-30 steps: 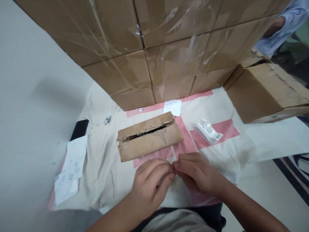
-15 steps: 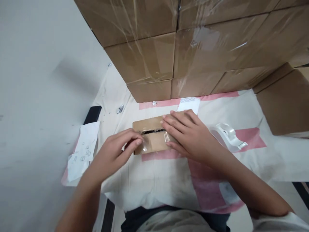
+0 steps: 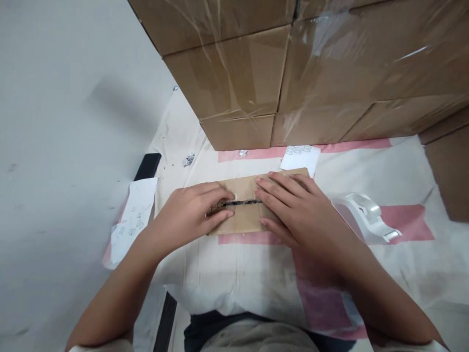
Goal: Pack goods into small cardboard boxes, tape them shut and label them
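Observation:
A small cardboard box lies on the cloth in front of me, with a ragged dark slit running lengthwise between its two top flaps. My left hand grips the left end of this box, fingers bent on the far flap and thumb on the near flap, either side of the slit. Across the right part of the top rests my right hand, its fingers spread and flat and its thumb on the near flap. The box's right end is mostly hidden under that hand. Right of it stands a white tape dispenser.
Large stacked cartons wrapped in clear film rise behind. Another carton stands at the right edge. Papers with drawn shapes lie on the pink-and-white cloth. A black object and another paper sit by the wall.
Both hands were together in front of the box; they moved onto it, left at its left end, right flat on top. The left fingers then slid inward. My view has shifted left.

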Action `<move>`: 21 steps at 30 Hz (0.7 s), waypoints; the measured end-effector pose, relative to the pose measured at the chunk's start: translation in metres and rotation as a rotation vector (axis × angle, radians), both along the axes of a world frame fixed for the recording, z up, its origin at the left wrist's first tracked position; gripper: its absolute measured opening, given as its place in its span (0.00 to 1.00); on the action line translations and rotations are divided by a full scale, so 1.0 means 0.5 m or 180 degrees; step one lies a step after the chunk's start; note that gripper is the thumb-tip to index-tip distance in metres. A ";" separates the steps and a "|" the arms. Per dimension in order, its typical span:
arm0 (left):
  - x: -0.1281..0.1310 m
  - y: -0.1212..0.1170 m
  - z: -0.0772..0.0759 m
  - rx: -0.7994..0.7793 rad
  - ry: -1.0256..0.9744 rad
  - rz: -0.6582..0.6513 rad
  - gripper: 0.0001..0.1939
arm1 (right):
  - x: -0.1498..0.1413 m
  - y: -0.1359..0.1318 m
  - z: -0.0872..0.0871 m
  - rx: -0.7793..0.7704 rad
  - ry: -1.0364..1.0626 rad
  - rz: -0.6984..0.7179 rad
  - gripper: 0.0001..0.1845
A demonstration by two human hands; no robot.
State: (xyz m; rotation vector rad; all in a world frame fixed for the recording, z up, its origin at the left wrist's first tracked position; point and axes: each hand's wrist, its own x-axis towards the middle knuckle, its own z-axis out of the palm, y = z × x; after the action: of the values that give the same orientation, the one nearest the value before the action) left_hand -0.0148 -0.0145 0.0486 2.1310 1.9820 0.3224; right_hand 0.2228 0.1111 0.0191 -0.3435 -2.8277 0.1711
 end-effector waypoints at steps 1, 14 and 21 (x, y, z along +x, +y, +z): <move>0.002 -0.003 0.000 0.0022 0.0009 0.0017 0.13 | 0.000 0.000 -0.001 0.0011 0.0012 0.0001 0.24; 0.019 0.012 -0.005 -0.0075 -0.0608 0.0429 0.08 | 0.001 -0.004 -0.003 -0.0083 0.0075 -0.0059 0.24; 0.011 0.016 -0.053 0.0198 -0.0859 0.1232 0.22 | 0.034 0.012 -0.004 -0.0919 0.0823 0.0117 0.18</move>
State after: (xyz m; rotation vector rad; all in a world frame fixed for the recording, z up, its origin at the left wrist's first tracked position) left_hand -0.0093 -0.0067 0.0222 1.6169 2.2268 0.7018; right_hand 0.2401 0.1172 0.0171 -0.3051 -2.5539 0.5908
